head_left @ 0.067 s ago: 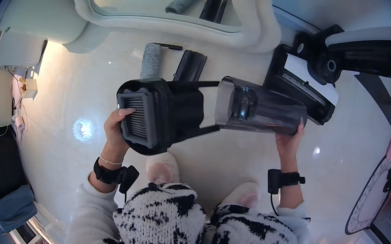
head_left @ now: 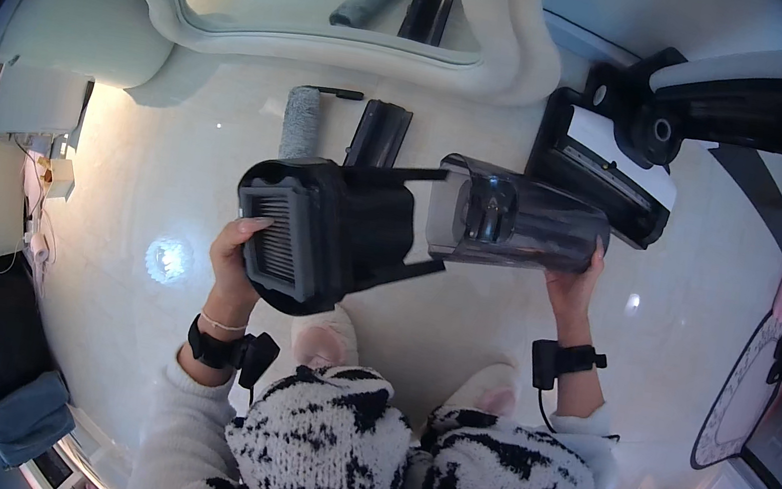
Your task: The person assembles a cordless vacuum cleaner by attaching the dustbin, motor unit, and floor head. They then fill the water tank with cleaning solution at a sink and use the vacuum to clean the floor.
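My left hand (head_left: 235, 257) is closed round the black tank lid (head_left: 328, 225), thumb on the grey frame of its pleated filter (head_left: 276, 242). Two long black prongs reach from this lid toward the smoky see-through tank (head_left: 545, 225). That tank lies on its side in the air, its wide mouth facing the lid. My right hand (head_left: 570, 284) grips it from below at the far end, the fingers partly hidden behind it. The prong tips overlap the tank's rim; whether they touch it I cannot tell.
On the pale floor beyond lie a grey fuzzy roller (head_left: 302, 122) and a black roller cover (head_left: 380, 135). A black floor-washer head (head_left: 604, 175) stands at the right under its body. A wavy-framed mirror (head_left: 289, 47) rises behind. My slippers (head_left: 322, 335) are below the lid.
The lid has shifted slightly right and the tank slightly left, so the prongs now overlap the tank's mouth a little more. Both hands keep their hold.
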Motion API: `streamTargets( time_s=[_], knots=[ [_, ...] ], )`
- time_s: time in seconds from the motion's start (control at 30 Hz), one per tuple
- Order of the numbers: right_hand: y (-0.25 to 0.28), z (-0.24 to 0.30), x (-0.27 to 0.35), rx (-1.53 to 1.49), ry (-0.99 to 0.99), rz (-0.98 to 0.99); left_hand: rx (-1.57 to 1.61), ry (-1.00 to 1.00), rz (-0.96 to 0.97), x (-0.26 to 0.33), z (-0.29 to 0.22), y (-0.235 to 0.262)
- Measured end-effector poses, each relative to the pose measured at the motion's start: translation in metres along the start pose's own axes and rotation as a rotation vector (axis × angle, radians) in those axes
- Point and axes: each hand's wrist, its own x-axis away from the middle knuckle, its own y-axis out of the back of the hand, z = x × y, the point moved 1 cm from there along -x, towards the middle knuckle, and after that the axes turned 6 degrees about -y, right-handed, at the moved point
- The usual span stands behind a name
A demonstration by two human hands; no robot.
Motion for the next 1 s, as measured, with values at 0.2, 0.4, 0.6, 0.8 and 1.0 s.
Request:
streamTargets(
  time_s=[0.2, 0.4, 0.6, 0.8, 1.0],
  knots=[
    [-0.006, -0.01, 0.002, -0.197, -0.136, 0.092, 0.065, 0.209, 0.116, 0.001, 0.002, -0.025],
    [-0.011, -0.006, 0.002, -0.156, -0.092, 0.132, 0.158, 0.174, 0.033, -0.003, -0.009, -0.043],
    [-0.008, -0.017, -0.001, -0.147, -0.137, 0.2, -0.227, 0.279, 0.219, 0.003, -0.009, -0.084],
    [-0.003, -0.021, 0.0, -0.174, -0.102, 0.205, -0.294, 0.271, 0.205, 0.007, -0.009, -0.106],
    [-0.011, -0.02, 0.004, -0.119, -0.156, 0.061, -0.298, 0.359, 0.241, -0.001, -0.017, -0.112]
  ],
)
